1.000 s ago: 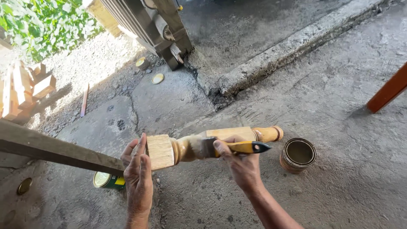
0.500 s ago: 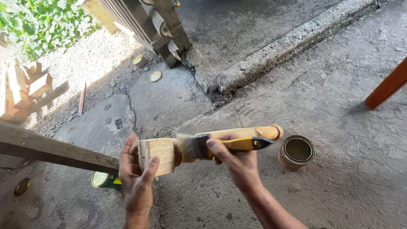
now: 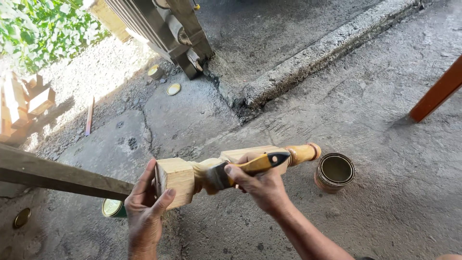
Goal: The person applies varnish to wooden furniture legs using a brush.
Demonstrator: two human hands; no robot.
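Nearest the camera, the left hand is gripping the square block end of a turned wooden leg, thumb on one face and fingers wrapped round the near edge, so it is closed on the wood. Just to the right, the right hand is clamping its fingers around the yellow-and-black handle of a paintbrush, whose dark bristles are pressing against the narrow turned neck of the leg beside the block. The leg is being held off the ground, lying roughly level, with its rounded tip pointing right and slightly away.

Below the left hand, a small green tin is sitting on the concrete floor, partly hidden by a long wooden plank that is running in from the left. To the right, just past the leg's tip, an open round can is standing on the floor. A brass-coloured lid is lying at the near left.

Farther off, another round lid and a small can are lying near a metal frame base. A raised concrete kerb is running diagonally away to the right, an orange wooden bar is leaning at the right edge, and green plants are growing at the far left.
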